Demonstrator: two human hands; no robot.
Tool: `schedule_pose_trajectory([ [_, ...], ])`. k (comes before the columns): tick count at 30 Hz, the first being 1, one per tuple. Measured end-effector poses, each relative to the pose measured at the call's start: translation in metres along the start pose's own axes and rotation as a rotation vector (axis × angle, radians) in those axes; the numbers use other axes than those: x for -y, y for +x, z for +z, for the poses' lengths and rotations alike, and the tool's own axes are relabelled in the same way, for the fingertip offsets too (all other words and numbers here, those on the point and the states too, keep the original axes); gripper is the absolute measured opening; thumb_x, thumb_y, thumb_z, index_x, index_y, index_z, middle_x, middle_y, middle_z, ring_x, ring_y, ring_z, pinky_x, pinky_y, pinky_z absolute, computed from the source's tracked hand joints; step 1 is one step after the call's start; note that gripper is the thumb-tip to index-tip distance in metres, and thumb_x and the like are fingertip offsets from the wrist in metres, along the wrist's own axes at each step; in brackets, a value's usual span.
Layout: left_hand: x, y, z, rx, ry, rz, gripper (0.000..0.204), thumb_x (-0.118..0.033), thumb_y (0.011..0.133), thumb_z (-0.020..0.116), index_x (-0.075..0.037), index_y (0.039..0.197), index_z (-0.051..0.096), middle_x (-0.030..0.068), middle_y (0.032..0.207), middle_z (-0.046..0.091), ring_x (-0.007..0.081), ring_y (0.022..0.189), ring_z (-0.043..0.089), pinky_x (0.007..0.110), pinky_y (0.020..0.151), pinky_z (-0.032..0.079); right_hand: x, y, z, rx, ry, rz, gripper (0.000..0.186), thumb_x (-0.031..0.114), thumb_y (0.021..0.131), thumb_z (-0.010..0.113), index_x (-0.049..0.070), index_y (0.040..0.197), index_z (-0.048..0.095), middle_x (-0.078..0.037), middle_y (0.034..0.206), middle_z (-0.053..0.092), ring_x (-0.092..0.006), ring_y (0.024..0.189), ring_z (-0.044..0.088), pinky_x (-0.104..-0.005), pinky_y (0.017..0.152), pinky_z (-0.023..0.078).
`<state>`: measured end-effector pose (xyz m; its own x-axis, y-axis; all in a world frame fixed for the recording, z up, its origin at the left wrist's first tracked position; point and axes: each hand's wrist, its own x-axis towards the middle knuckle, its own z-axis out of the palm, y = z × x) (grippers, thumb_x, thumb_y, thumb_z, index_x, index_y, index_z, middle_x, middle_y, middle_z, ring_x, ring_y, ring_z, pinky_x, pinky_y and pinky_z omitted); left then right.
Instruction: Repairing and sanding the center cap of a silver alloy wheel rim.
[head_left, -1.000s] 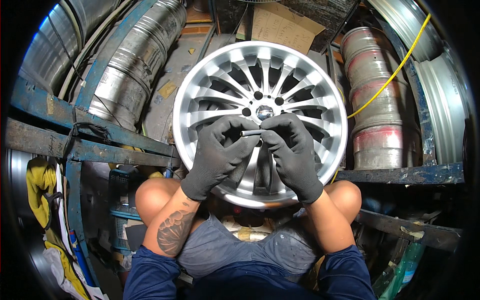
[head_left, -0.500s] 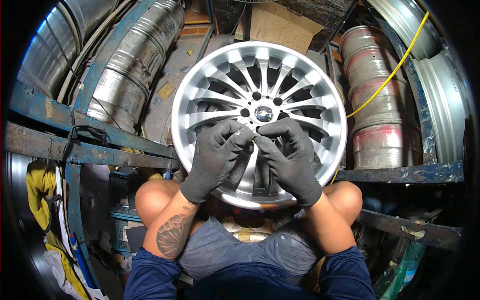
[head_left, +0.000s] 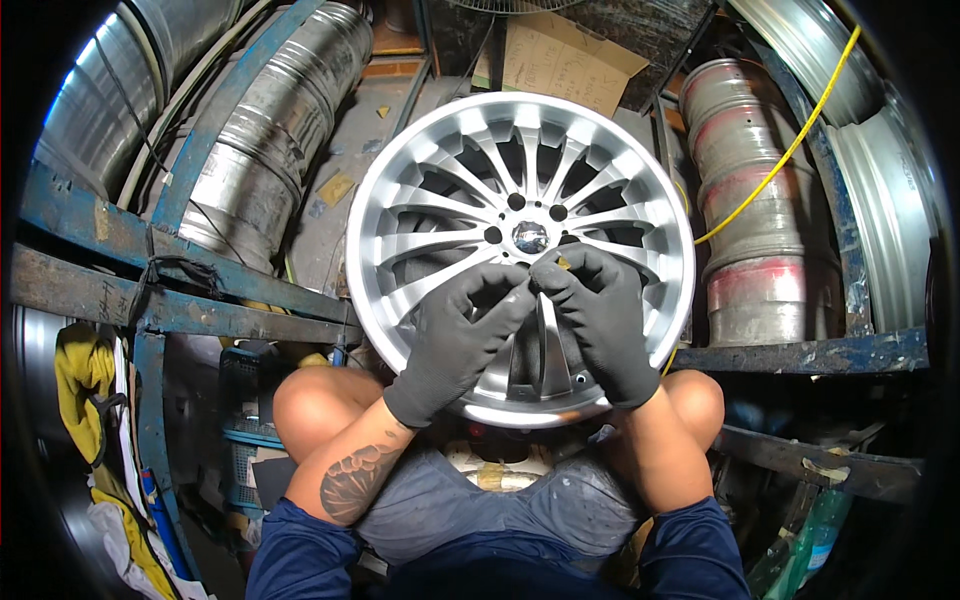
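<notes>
A silver multi-spoke wheel rim lies face up above my knees, with a chrome centre cap in its hub. My left hand, in a dark grey glove, is over the rim's lower left with thumb and index finger pinched just below the hub. My right hand, gloved alike, meets it there, its fingers bent and pinched beside a small yellowish piece. Whatever lies between the fingertips is mostly hidden and too small to name.
Metal rim barrels stand stacked at left and right in blue steel racks. A yellow hose runs at right. Cardboard lies beyond the wheel. A yellow cloth and blue plastic baskets are at lower left.
A short dark tube spanned my fingertips earlier; now it is hidden. Both hands have shifted slightly right and down, and a small yellowish piece shows at my right fingertips.
</notes>
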<state>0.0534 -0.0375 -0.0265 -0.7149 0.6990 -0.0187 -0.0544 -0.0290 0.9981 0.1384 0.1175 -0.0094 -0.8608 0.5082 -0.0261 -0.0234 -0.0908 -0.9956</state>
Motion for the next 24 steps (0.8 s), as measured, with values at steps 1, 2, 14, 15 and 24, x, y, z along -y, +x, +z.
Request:
schedule_pose_trajectory([
  [1, -0.008, 0.000, 0.000, -0.048, 0.297, 0.169, 0.042, -0.014, 0.090, 0.073, -0.004, 0.129, 0.059, 0.0081, 0.104, 0.066, 0.0102, 0.086, 0.063, 0.026, 0.080, 0.053, 0.005, 0.002, -0.005, 0.077, -0.178, 0.011, 0.016, 0.014, 0.091, 0.073, -0.002, 0.090, 0.074, -0.004, 0.086, 0.073, -0.0063, 0.078, 0.064, -0.0222, 0.070, 0.051],
  [2, -0.019, 0.000, -0.002, -0.023, 0.407, 0.130, 0.057, -0.011, 0.082, 0.077, -0.009, 0.135, 0.056, 0.0134, 0.111, 0.067, 0.0140, 0.083, 0.065, 0.027, 0.078, 0.053, 0.011, 0.000, -0.008, 0.128, -0.126, 0.069, 0.021, 0.022, 0.091, 0.073, 0.001, 0.090, 0.074, -0.005, 0.078, 0.072, -0.0081, 0.071, 0.063, -0.0255, 0.066, 0.049],
  [14, -0.029, 0.001, -0.010, 0.220, 0.341, -0.082, 0.049, 0.001, 0.084, 0.071, 0.001, 0.130, 0.056, 0.0087, 0.115, 0.063, 0.0140, 0.106, 0.066, 0.026, 0.091, 0.053, 0.009, 0.011, -0.019, 0.306, -0.484, 0.201, 0.043, 0.045, 0.080, 0.079, 0.003, 0.077, 0.071, -0.009, 0.065, 0.064, -0.0160, 0.061, 0.060, -0.0327, 0.061, 0.048],
  [15, -0.030, 0.001, -0.006, 0.234, 0.345, -0.085, 0.049, 0.001, 0.084, 0.071, 0.001, 0.130, 0.056, 0.0087, 0.115, 0.063, 0.0140, 0.106, 0.066, 0.026, 0.091, 0.053, 0.006, 0.011, -0.020, 0.293, -0.477, 0.207, 0.043, 0.045, 0.080, 0.079, 0.003, 0.077, 0.071, -0.009, 0.065, 0.064, -0.0160, 0.061, 0.060, -0.0327, 0.061, 0.048],
  [24, -0.025, 0.005, 0.002, 0.093, 0.380, 0.054, 0.054, 0.002, 0.085, 0.070, -0.006, 0.136, 0.054, 0.0029, 0.089, 0.060, 0.0053, 0.076, 0.057, 0.019, 0.065, 0.048, -0.003, 0.014, -0.019, 0.220, -0.294, 0.119, 0.033, 0.033, 0.084, 0.078, 0.000, 0.082, 0.073, -0.005, 0.066, 0.064, -0.0088, 0.062, 0.058, -0.0282, 0.059, 0.046],
])
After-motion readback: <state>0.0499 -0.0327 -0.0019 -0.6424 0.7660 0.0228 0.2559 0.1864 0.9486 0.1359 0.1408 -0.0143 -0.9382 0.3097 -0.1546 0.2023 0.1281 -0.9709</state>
